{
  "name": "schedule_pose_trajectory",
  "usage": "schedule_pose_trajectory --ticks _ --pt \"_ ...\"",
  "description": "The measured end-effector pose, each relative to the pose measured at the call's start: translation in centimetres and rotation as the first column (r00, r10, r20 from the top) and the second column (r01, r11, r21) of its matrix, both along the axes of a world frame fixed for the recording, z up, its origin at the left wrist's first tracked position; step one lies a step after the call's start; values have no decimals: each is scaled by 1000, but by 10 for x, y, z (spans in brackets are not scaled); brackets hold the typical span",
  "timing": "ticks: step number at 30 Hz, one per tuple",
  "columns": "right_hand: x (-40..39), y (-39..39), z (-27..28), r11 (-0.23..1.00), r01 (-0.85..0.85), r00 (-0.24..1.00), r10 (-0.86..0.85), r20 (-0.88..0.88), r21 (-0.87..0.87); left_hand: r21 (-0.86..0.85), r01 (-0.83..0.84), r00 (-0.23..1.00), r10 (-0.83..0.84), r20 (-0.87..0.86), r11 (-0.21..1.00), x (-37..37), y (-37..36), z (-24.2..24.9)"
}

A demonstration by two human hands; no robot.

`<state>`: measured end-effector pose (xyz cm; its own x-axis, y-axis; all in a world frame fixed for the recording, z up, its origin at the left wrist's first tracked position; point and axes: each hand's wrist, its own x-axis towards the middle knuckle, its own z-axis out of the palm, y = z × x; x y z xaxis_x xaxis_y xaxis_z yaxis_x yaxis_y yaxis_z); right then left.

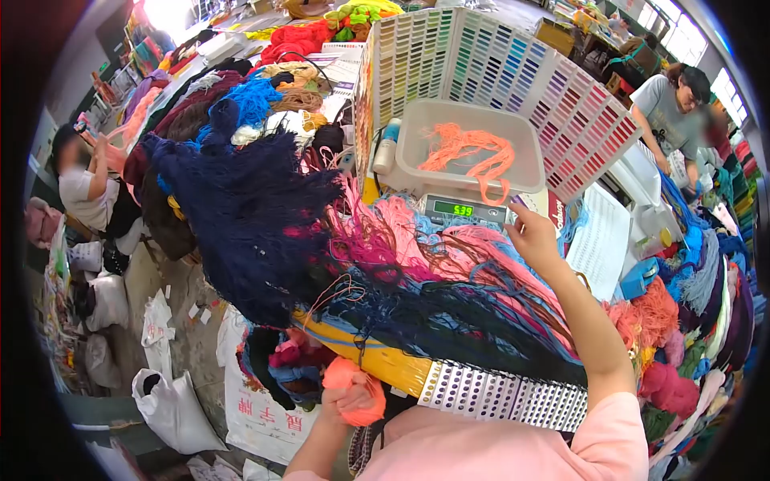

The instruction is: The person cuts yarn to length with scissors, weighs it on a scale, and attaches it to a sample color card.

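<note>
My left hand (346, 398) is wrapped round a bundle of bright orange yarn (361, 413), low in front of my body. My right hand (532, 234) is at the right end of a digital scale (437, 207) with a lit green display. Its fingers are curled together; what they hold, if anything, is too small to make out. On the scale stands a translucent plastic bin (529, 148) with loose orange yarn strands (461, 152) inside. One loop of them hangs over the bin's front rim, close to my right fingertips.
Navy yarn (249, 208) and pink yarn (481, 250) cover the table before the scale. Folding colour charts (497, 68) stand behind the bin, a bottle (386, 148) at its left. Printed sheets (600, 236) lie right. Co-workers sit left (92, 180) and stand right (674, 112).
</note>
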<state>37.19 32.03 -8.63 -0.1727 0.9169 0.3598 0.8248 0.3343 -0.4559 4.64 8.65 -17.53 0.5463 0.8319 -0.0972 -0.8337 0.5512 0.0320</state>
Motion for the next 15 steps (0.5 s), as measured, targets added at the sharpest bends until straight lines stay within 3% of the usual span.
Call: schedule_pose_trajectory --ticks 3,7,9,11,14,15 --pt "-3 -1 4 1000 8 996 -6 93 -16 122 3 1000 -5 18 992 15 3 -2" --pt "-7 3 2 999 -13 988 8 152 34 -19 -68 988 65 -141 997 16 -7 2" --pt "-8 5 0 998 -13 980 1 197 60 151 -59 996 68 -55 987 8 -11 -21" --pt "-11 8 1 998 -5 975 -10 220 66 177 -120 987 136 -84 977 5 -16 -28" --pt "-16 13 -3 990 -17 969 -19 246 143 82 -230 948 243 -206 970 3 -21 -18" --pt "-17 15 -4 984 -26 967 -20 254 179 87 -213 959 225 -174 973 1 -22 -19"
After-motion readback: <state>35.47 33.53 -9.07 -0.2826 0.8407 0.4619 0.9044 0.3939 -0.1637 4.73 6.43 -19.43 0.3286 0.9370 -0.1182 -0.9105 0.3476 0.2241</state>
